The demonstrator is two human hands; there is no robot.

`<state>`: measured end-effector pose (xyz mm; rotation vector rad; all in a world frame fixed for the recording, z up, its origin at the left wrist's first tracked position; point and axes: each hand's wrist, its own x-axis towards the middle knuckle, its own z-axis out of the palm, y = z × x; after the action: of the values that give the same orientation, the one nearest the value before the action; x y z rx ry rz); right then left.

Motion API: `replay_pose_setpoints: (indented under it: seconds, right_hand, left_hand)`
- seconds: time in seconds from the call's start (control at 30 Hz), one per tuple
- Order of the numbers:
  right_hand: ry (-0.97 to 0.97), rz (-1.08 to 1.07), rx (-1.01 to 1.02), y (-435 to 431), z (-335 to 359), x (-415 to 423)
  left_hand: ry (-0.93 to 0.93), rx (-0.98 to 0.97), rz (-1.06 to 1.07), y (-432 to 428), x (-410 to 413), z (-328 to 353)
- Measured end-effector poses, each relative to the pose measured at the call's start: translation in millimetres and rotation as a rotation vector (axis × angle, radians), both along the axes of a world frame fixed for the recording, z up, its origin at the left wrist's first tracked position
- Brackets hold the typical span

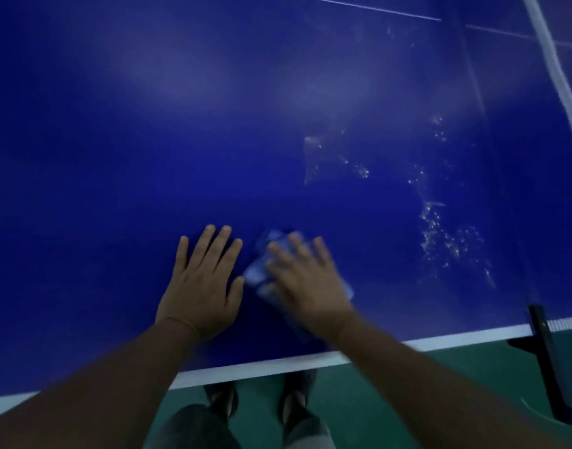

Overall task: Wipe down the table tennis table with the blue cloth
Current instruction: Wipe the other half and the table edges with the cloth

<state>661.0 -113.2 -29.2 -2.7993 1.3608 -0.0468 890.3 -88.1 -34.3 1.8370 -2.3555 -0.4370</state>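
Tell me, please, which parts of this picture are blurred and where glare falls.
Head view: the right hand and the blue cloth under it are motion-smeared; the left hand, flat on the table, is sharp; pale glare spreads farther up; droplets glint at right.

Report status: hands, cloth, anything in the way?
Left hand flat on the table, fingers spread. Right hand pressing the blue cloth, blurred. Droplets on the surface to the right; net post at the near right edge.

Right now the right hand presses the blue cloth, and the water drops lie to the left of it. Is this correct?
No. In the head view the water drops lie to the right of the blue cloth; the right hand does press it.
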Motion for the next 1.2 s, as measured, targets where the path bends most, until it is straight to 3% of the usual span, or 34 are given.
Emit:
replay_pose_setpoints:
  seconds: [0.1, 0.17, 0.23, 0.33, 0.4, 0.47, 0.53, 0.67, 0.73, 0.8, 0.87, 1.0, 1.07, 1.13, 1.2]
  right_hand:
    - [-0.047, -0.351, 0.07, -59.5, 6.5, -63.1]
    - [-0.12, -0.396, 0.155, -67.1, 13.8, -70.0]
    - [-0.075, -0.218, 0.096, -48.3, 9.8, -45.5]
    - [-0.059, 0.254, 0.146, -21.0, 4.3, 3.7]
    - [-0.076, 0.47, 0.174, -43.9, 6.7, 23.1]
    - [-0.063, 0.53, 0.101, -107.6, 6.2, 24.2]
    - [-0.083, 0.413, -0.019, -192.1, -0.6, 7.1]
    - [-0.112, -0.089, -0.103, -351.0, -5.7, -75.3]
    - [-0.121, -0.283, -0.101, -376.9, -0.2, -105.0]
    - [-0.108, -0.339, -0.118, -356.8, 1.6, -93.2]
    - [-0.105, -0.163, -0.116, -297.6, -2.4, -63.7]
    - [-0.09, 0.583, 0.038, -151.3, -3.1, -46.2]
    - [-0.098, 0.75, 0.053, -159.5, -2.6, -70.9]
    - [-0.079, 0.58, -0.06, -226.1, -6.7, -94.2]
    - [-0.033, 0.162, -0.113, -304.8, -3.3, -117.5]
  left_hand:
    - [0.016, 0.025, -0.006, 0.8, 1.3, 2.9]
    - [0.053, 0.018, 0.007, 1.3, 2.2, 3.1]
    - [0.136, 0.003, 0.078, 0.8, 0.7, 2.3]
    - [0.236, -0.082, 0.286, -5.6, -12.3, 4.9]
    - [0.237, -0.138, 0.361, -22.0, -25.6, 8.1]
    - [0.224, -0.14, 0.393, -45.3, -38.5, 6.6]
    - [0.131, -0.085, 0.408, -62.2, -45.3, 2.4]
    - [-0.041, -0.008, 0.4, -67.5, -51.8, -4.5]
    - [-0.042, -0.009, 0.408, -67.7, -52.6, -2.9]
    - [-0.052, 0.002, 0.408, -68.8, -52.5, -2.4]
    - [-0.061, 0.001, 0.416, -69.1, -53.3, -2.4]
    - [-0.087, -0.032, 0.425, -69.2, -54.8, -3.2]
    - [-0.085, -0.035, 0.417, -70.8, -54.7, -2.6]
    - [-0.075, -0.031, 0.422, -72.8, -54.8, -1.7]
    - [-0.07, -0.022, 0.424, -72.5, -55.0, -0.7]
